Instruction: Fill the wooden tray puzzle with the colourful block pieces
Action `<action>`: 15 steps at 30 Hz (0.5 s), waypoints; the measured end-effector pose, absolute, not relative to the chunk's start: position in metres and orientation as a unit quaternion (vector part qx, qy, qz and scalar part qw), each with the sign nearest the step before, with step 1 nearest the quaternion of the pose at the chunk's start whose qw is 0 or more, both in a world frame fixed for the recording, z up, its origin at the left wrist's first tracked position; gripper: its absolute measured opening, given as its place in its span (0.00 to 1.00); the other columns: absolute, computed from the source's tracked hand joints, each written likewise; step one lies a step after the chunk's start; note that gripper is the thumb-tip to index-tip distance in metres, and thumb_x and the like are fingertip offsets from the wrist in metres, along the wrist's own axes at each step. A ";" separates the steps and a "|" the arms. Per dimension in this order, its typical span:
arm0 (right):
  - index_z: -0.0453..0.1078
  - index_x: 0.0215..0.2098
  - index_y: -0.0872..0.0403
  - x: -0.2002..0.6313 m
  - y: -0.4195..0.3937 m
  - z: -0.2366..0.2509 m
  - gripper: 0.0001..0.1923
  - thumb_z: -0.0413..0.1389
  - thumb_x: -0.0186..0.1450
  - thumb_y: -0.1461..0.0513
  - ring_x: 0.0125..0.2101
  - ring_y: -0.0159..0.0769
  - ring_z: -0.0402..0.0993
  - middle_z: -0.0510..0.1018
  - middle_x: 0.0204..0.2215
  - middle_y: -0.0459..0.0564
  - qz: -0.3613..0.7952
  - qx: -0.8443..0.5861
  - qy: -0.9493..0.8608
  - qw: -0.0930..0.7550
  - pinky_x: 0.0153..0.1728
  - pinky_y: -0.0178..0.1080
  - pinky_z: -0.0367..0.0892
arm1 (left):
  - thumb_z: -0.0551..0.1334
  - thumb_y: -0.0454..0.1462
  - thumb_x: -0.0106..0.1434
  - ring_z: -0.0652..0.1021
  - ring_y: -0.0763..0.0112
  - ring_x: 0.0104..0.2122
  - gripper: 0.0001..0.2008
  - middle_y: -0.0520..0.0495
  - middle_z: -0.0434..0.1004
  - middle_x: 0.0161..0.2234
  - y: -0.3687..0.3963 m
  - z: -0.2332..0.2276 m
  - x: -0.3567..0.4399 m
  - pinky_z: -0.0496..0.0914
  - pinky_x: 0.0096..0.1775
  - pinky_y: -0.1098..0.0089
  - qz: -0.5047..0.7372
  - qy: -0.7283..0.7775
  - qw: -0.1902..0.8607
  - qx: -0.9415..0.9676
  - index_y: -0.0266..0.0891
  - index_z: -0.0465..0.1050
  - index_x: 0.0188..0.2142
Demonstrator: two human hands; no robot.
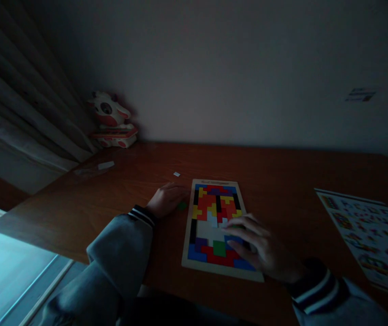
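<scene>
A puzzle board (189, 253) with a pale wooden frame lies on the table, filled largely with coloured block pieces in red, blue, yellow, orange, black and purple. Part of its pale base shows in the lower middle, above a green square piece (219, 248). My right hand (258, 246) reaches over the board's right side, thumb and fingers apart, fingertips on or just above the pieces; what lies beneath them is partly hidden. My left hand (167, 200) rests on the table left of the board with fingers stretched out, beside a loose green piece (182, 206).
A printed sheet (371, 235) with coloured pictures lies at the right. A cow-shaped toy (112, 120) stands at the back left by the curtain (20, 86). A small white scrap (177, 174) and a clear wrapper (90, 172) lie on the wooden table (275, 172).
</scene>
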State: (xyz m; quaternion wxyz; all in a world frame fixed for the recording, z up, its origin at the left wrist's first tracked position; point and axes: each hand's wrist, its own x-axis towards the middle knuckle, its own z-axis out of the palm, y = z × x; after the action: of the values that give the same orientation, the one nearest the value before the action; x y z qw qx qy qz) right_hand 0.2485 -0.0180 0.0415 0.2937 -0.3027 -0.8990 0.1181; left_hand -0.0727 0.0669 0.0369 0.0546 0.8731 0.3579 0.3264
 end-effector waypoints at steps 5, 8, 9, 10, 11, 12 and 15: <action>0.71 0.48 0.48 0.248 -0.010 0.038 0.11 0.53 0.68 0.58 0.44 0.39 0.74 0.78 0.42 0.51 0.189 -0.413 -0.813 0.364 0.46 0.45 0.71 | 0.60 0.39 0.68 0.78 0.66 0.46 0.12 0.44 0.78 0.47 0.046 0.046 -0.036 0.75 0.48 0.64 0.351 0.322 0.118 0.871 0.42 0.73 0.49; 0.70 0.49 0.48 0.243 -0.001 0.038 0.14 0.54 0.68 0.54 0.42 0.38 0.77 0.79 0.42 0.50 0.308 -0.466 -0.742 0.371 0.43 0.43 0.74 | 0.60 0.39 0.67 0.77 0.66 0.48 0.15 0.43 0.77 0.48 0.038 0.049 -0.014 0.75 0.50 0.65 0.361 0.284 0.139 0.877 0.42 0.71 0.52; 0.70 0.50 0.47 0.240 0.004 0.039 0.15 0.54 0.67 0.53 0.42 0.38 0.77 0.79 0.43 0.50 0.350 -0.471 -0.719 0.372 0.43 0.42 0.74 | 0.60 0.39 0.67 0.77 0.66 0.48 0.15 0.43 0.77 0.48 0.037 0.050 -0.008 0.75 0.50 0.65 0.365 0.272 0.138 0.880 0.42 0.70 0.53; 0.69 0.51 0.48 0.237 0.008 0.040 0.17 0.55 0.67 0.53 0.43 0.38 0.77 0.79 0.44 0.50 0.389 -0.468 -0.700 0.375 0.43 0.42 0.74 | 0.61 0.38 0.67 0.77 0.66 0.48 0.16 0.43 0.76 0.49 0.036 0.050 -0.003 0.75 0.50 0.65 0.368 0.261 0.135 0.882 0.42 0.69 0.54; 0.68 0.52 0.48 0.233 0.013 0.042 0.18 0.55 0.66 0.52 0.44 0.38 0.77 0.79 0.45 0.50 0.420 -0.459 -0.684 0.380 0.44 0.42 0.74 | 0.61 0.38 0.67 0.77 0.66 0.49 0.16 0.43 0.76 0.49 0.035 0.050 0.002 0.75 0.50 0.65 0.370 0.250 0.130 0.885 0.42 0.69 0.54; 0.68 0.53 0.48 0.229 0.018 0.044 0.19 0.56 0.66 0.52 0.45 0.38 0.77 0.79 0.46 0.51 0.444 -0.448 -0.674 0.384 0.44 0.42 0.74 | 0.61 0.38 0.67 0.77 0.66 0.49 0.16 0.42 0.76 0.49 0.035 0.050 0.005 0.75 0.50 0.66 0.372 0.242 0.124 0.888 0.42 0.69 0.54; 0.71 0.49 0.49 0.219 0.029 0.051 0.17 0.58 0.64 0.52 0.43 0.37 0.77 0.80 0.44 0.50 0.480 -0.419 -0.664 0.390 0.44 0.41 0.74 | 0.61 0.38 0.67 0.77 0.67 0.49 0.17 0.42 0.76 0.49 0.035 0.049 0.010 0.75 0.49 0.67 0.392 0.233 0.101 0.884 0.42 0.67 0.55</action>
State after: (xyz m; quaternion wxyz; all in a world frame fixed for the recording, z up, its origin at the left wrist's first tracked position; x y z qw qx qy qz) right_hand 0.2191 0.0293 0.0505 0.3902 -0.4190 -0.6643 0.4804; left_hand 0.0097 0.0351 0.0494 0.1011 0.8844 0.2326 0.3917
